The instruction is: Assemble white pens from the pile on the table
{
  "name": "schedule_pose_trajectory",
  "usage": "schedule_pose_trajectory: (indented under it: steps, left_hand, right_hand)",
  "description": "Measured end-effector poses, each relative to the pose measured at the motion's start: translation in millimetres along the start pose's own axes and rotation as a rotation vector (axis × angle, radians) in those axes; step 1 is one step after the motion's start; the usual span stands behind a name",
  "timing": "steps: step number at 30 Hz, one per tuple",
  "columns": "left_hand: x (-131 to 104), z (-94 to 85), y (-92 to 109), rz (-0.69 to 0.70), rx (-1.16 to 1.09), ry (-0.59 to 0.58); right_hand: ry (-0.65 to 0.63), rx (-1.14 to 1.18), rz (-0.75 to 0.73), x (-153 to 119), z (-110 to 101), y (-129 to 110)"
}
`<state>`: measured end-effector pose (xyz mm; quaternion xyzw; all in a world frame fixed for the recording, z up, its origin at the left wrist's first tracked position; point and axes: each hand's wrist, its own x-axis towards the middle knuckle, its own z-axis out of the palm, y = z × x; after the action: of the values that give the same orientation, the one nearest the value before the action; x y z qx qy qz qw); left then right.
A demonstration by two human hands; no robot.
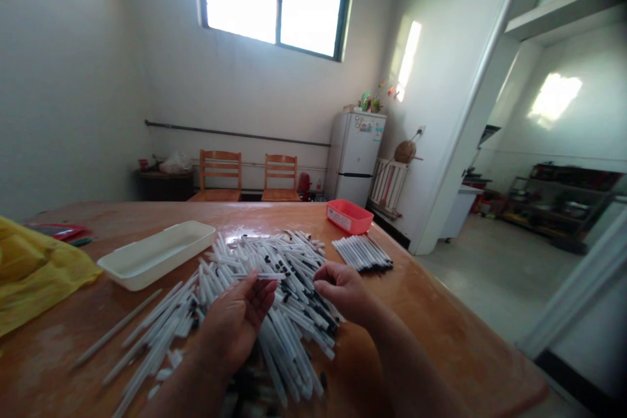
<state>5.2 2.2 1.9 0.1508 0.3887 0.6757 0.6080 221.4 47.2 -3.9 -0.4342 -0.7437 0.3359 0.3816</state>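
Observation:
My left hand (240, 317) is closed on a white pen (267, 276), pinched between thumb and fingers and lying roughly level. Over the right side of the heap, my right hand (345, 287) is curled with its fingertips together; whatever it may hold does not show. Beneath both hands spreads a large heap of white pen parts (289, 353), some with black ends. Right of my right hand lies a neat row of pens (362, 253) with black tips.
A cream tray (157, 255) stands left of the heap, a red basket (349, 217) behind the row. Yellow plastic (44, 274) covers the table's left side. The wooden table (441, 339) ends at a slanting right edge. Two chairs (220, 176) stand beyond it.

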Motion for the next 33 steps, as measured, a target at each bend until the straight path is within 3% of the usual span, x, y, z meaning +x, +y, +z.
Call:
schedule_pose_trajectory:
  steps: [4, 9, 15, 28, 33]
  left_hand:
    - [5.7, -3.3, 3.0, 0.041, -0.017, 0.012]
    - [7.5, -4.8, 1.7, 0.050, -0.013, -0.006]
    - [9.1, -7.8, -1.0, 0.056, -0.003, -0.022]
    - [10.4, -8.0, -1.9, 0.069, -0.005, -0.009]
    - [10.8, -7.6, -1.9, 0.070, 0.005, -0.009]
  right_hand:
    - [-0.015, -0.220, -0.074, 0.6, 18.9, 3.4]
    - [-0.033, -0.463, -0.147, -1.1, 35.5, -11.3]
    - [-0.043, -0.609, -0.174, 1.7, 46.5, -18.3]
    - [-0.055, -0.527, -0.221, 2.8, 51.1, -17.3]
    - [0.050, -0.292, -0.142, 2.3, 40.8, -18.4]
